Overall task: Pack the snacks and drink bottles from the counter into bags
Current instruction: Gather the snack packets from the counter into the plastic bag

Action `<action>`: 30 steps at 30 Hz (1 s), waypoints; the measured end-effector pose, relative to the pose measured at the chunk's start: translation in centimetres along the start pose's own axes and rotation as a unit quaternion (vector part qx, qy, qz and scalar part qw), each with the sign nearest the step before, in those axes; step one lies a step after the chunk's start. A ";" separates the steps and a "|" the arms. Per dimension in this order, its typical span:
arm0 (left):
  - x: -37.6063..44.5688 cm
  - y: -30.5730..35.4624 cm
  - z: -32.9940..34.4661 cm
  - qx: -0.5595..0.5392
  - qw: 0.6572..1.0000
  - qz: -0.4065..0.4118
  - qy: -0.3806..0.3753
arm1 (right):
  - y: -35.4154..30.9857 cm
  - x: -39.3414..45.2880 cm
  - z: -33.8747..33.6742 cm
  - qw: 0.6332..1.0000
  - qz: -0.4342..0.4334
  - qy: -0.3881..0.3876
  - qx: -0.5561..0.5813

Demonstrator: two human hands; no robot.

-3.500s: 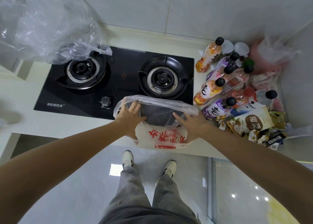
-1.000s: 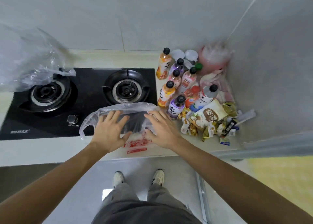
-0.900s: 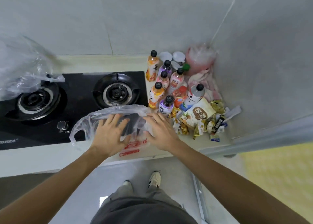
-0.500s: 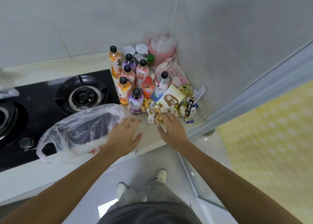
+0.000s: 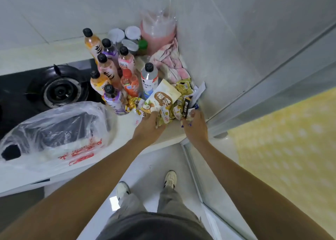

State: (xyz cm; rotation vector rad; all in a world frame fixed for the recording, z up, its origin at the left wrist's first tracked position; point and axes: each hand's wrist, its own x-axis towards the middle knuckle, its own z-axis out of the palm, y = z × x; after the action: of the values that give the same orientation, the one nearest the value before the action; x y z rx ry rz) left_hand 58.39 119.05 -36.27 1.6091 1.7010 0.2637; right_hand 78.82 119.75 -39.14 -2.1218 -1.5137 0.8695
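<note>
Both hands are in the snacks (image 5: 171, 101) at the worktop (image 5: 127, 125) corner: left hand (image 5: 148, 128) fingers curl round small packets, right hand (image 5: 195, 125) pinches some too. Bottles (image 5: 112, 72) stand just behind; bag (image 5: 54, 130) lies open, left by the hob (image 5: 60, 90).

Thin glossy plastic bag (image 5: 60, 130), crinkly foil snack packets (image 5: 164, 115)

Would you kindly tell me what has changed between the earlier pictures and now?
Both hands let go of the bag and moved right to the snack pile. The left hand now grips small packets at its near edge; the right hand holds packets at the pile's right side. The bag stays open on the counter, and the bottles stand as before.
</note>
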 end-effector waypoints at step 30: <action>4.2 2.6 0.2 -0.320 0.927 -0.068 0.185 | -2.5 5.3 -1.4 0.987 -0.140 0.064 0.044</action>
State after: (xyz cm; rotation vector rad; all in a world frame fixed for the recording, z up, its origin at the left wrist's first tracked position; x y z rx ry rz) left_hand 60.85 123.36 -36.38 0.9873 1.7357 0.9926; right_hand 79.22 125.59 -37.90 -1.8098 -1.6234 0.6739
